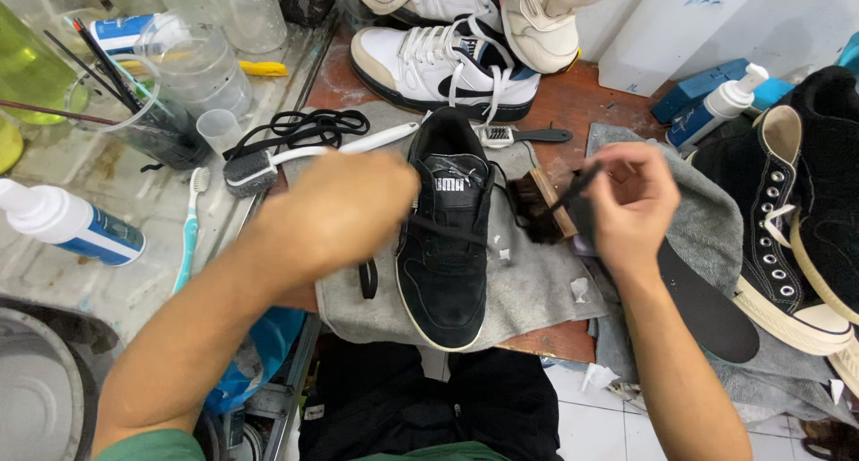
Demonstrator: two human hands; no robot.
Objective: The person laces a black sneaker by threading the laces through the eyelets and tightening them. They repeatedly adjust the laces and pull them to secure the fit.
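On a grey towel [537,291] lies the black suede sneaker [445,246]; the left hand [344,212], blurred and curled closed, grips its lace by the eyelets, while the right hand [631,209] pinches the black lace end [577,186]. Lacing seems underway; threading needs steady aim.

A worn reddish-brown wooden table [617,99] holds a grey cloth towel [528,291], and a black suede sneaker [445,246] lies on that towel. A white and black leather sneaker [429,67], a small brush with a black handle [523,136], a pile of black laces [300,126] and a white pump bottle with a blue label [720,108] also lie on the table. To the left is a pale metal counter [134,219], with a light blue toothbrush [190,228], a white spray bottle with a blue band [67,224] and a clear plastic cup of thin brushes [152,121] on it.
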